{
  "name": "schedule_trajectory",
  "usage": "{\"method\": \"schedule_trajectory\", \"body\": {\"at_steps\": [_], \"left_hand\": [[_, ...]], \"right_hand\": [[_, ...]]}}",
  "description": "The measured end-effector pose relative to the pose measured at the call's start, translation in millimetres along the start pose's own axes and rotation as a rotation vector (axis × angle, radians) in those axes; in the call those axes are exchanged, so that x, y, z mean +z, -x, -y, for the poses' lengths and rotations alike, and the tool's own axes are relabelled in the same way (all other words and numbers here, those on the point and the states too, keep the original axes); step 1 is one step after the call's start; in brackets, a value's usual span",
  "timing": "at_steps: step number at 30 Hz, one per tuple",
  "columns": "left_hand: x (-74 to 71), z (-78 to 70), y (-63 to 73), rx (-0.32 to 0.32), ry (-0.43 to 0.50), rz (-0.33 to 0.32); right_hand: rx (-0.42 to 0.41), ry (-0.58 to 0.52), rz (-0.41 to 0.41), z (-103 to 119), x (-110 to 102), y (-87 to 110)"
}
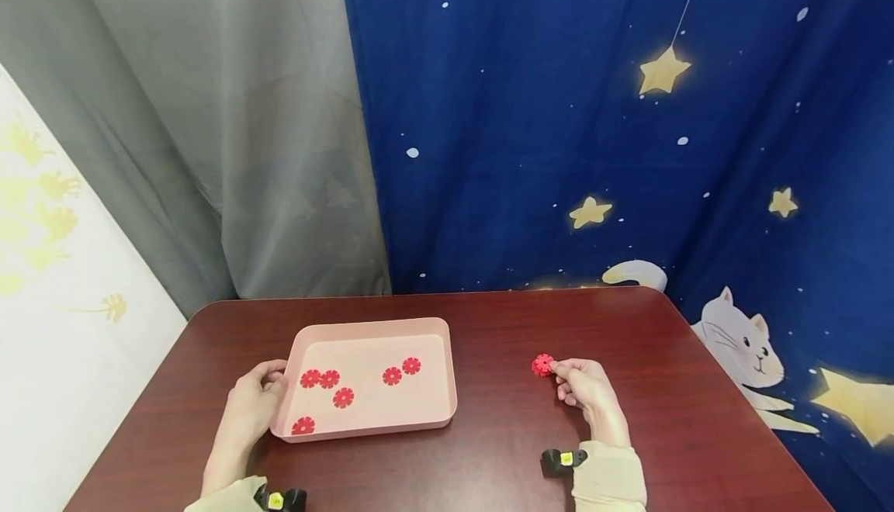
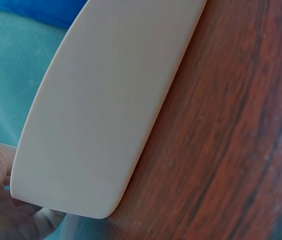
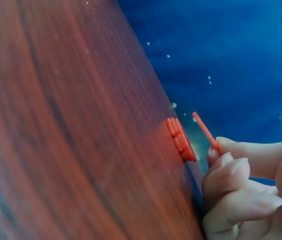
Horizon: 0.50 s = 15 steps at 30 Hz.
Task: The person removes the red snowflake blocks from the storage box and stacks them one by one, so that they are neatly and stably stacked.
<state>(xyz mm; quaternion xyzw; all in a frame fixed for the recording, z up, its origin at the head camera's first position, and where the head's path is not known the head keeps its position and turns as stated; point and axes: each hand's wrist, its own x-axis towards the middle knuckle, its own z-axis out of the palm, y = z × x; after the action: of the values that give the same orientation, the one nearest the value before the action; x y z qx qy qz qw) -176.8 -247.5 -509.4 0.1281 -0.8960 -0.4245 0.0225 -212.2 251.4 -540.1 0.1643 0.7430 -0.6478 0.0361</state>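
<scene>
Right hand: thumb and fingertips pinch one red disc by its edge.
Pinched disc: over the right part of the table, just beside a small red stack, a slim gap between them in the right wrist view.
Stack: one, on the wood; it holds more than one disc, exact number hard to tell.
Room around the stack: a wide bare stretch between it and the tray to the left; more wood toward the right edge.
Tray: one, pink, left of the stack, its walls well inside the table's edges.
Discs in tray: six; three at left-centre, two at right, one in the near left corner.
Left hand: curled round the tray's left wall, fingers partly hidden.
Table: one, reddish brown, its far edge close to the curtains.
Curtains: two, grey at left, blue at right.
</scene>
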Motion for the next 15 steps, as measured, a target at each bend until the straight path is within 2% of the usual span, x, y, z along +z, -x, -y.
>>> {"method": "schedule_trajectory", "body": {"at_steps": [15], "left_hand": [[1.0, 1.1, -0.9, -0.003, 0.006, -0.014]], "right_hand": [[0.011, 0.023, -0.017, -0.7, 3.0, -0.2]]}}
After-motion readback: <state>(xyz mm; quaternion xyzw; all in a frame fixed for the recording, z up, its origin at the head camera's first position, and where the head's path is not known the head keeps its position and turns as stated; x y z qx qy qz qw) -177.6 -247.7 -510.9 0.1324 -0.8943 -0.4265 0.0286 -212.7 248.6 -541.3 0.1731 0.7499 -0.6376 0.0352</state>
